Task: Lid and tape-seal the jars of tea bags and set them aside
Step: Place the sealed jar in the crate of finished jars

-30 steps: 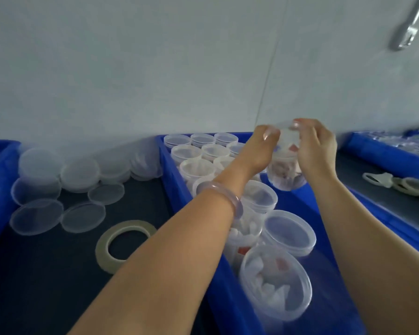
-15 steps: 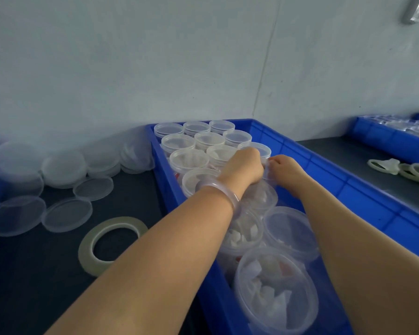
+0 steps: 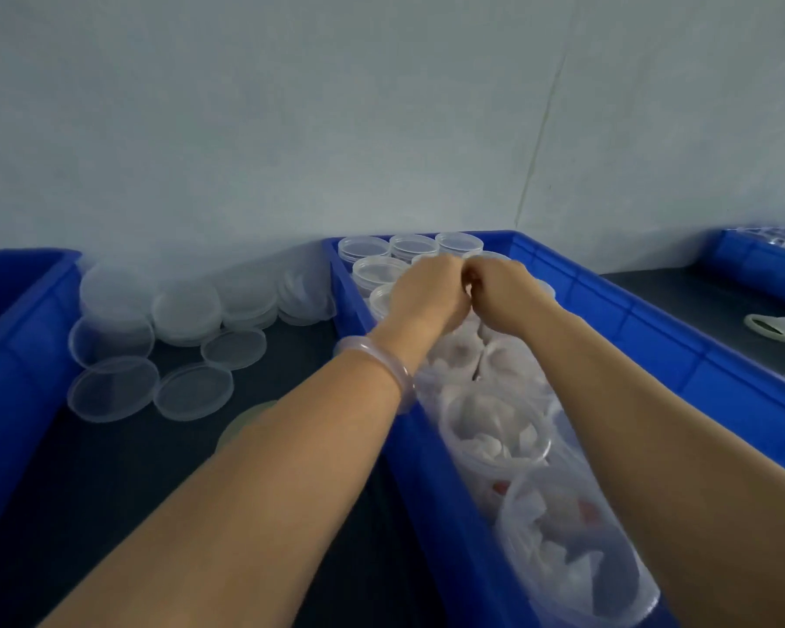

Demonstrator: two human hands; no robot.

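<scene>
My left hand [image 3: 427,296] and my right hand [image 3: 504,294] meet knuckle to knuckle low inside the middle blue bin [image 3: 608,305]. Both are curled down over a clear jar that they mostly hide, and the fingertips are out of sight. Lidded jars [image 3: 365,249] stand in rows at the bin's far end. Nearer me, jars of white tea bags [image 3: 495,428] sit in the same bin. A tape roll [image 3: 241,423] lies on the dark table, mostly behind my left forearm.
Loose clear lids [image 3: 187,310] lie stacked and scattered on the table left of the bin. Another blue bin [image 3: 19,337] stands at the far left and a third [image 3: 762,260] at the far right. Pale tape rings [image 3: 776,328] lie beside that one. A wall runs close behind.
Both hands carried the raised jar down into the bin, then drew together over it. My view tipped down and shifted left.
</scene>
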